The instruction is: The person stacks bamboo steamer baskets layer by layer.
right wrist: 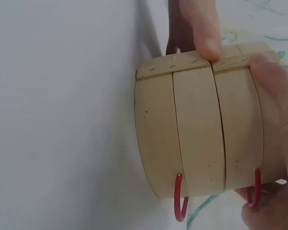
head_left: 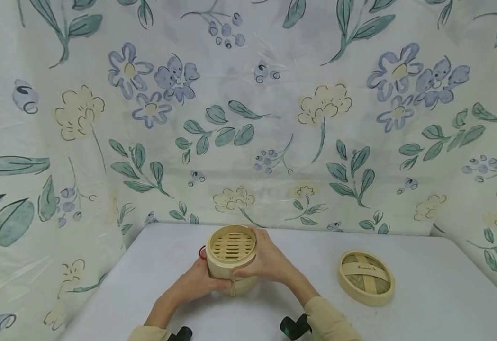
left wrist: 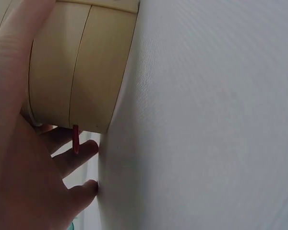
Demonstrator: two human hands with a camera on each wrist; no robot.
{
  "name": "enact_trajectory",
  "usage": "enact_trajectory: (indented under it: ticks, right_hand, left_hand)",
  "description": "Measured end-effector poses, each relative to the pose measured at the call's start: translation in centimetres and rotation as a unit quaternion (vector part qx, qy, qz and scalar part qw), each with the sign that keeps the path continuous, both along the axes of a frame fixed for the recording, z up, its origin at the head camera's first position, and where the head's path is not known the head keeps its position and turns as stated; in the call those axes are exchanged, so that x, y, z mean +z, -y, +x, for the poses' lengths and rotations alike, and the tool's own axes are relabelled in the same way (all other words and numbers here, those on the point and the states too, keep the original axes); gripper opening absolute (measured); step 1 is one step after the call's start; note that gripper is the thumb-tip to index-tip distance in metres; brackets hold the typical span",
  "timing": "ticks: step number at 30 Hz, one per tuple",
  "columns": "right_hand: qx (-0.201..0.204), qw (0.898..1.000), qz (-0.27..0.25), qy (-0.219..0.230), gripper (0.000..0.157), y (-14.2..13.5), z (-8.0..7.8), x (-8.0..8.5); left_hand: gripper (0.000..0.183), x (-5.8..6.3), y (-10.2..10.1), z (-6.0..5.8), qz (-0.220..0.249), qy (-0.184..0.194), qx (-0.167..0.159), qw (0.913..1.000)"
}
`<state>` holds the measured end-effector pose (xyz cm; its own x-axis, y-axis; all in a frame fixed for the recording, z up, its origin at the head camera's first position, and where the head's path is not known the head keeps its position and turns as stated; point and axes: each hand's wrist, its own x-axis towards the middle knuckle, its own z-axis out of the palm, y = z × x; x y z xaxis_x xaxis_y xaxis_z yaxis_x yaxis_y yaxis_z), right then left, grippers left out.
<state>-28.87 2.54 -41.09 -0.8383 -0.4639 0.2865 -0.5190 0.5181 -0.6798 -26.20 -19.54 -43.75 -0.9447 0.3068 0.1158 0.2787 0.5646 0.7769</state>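
Note:
Two round bamboo steamer baskets are stacked on the white table, the upper basket (head_left: pixel 221 270) over the lower basket (head_left: pixel 246 286). Its slatted floor shows from above. My left hand (head_left: pixel 200 280) holds the stack from the left, thumb across the front near the seam, other fingers spread behind. From the right, my right hand (head_left: pixel 271 258) grips the upper basket, thumb on its front and fingers round the far side. In the right wrist view a red loop (right wrist: pixel 180 199) hangs from the lower basket and another red loop (right wrist: pixel 255 189) from the upper one.
A bamboo steamer lid (head_left: pixel 366 279) with crossed bands lies to the right on the white table (head_left: pixel 427 279). Floral cloth (head_left: pixel 282 142) hangs behind the table and at both sides. Dark wrist devices (head_left: pixel 294 327) sit by the sleeves.

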Motion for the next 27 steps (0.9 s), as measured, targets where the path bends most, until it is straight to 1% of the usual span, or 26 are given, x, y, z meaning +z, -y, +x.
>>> enact_trajectory:
  ticks: [3,8,11,20,23,27]
  right_hand:
    - [0.001,1.000,0.003,0.004,0.119,0.1,0.1,0.0]
    - [0.004,1.000,0.002,0.024,0.122,0.1,0.3,0.0]
    - [0.007,0.999,-0.010,0.034,0.121,-0.1,0.3,-0.2]
    - [0.018,0.998,-0.046,0.043,0.113,-1.5,0.7,-0.2]
    - [0.011,0.998,-0.036,0.045,0.113,-2.1,0.8,-0.3]
    - [-0.008,0.999,-0.011,0.036,0.113,-3.2,0.9,-0.3]
  left_hand:
    - [0.092,0.0,0.0,0.0,0.006,0.000,-0.005,1.0000]
    - [0.091,0.1,0.1,0.1,0.013,-0.001,-0.009,0.9999]
    - [0.089,0.1,0.0,0.1,0.015,0.001,-0.009,0.9998]
    - [0.089,-0.1,-0.1,0.0,-0.011,-0.003,0.010,0.9999]
    - [0.088,-0.2,0.0,-0.1,-0.013,0.001,0.010,0.9999]
    - [0.088,-0.2,0.1,0.0,-0.012,0.004,0.010,0.9999]
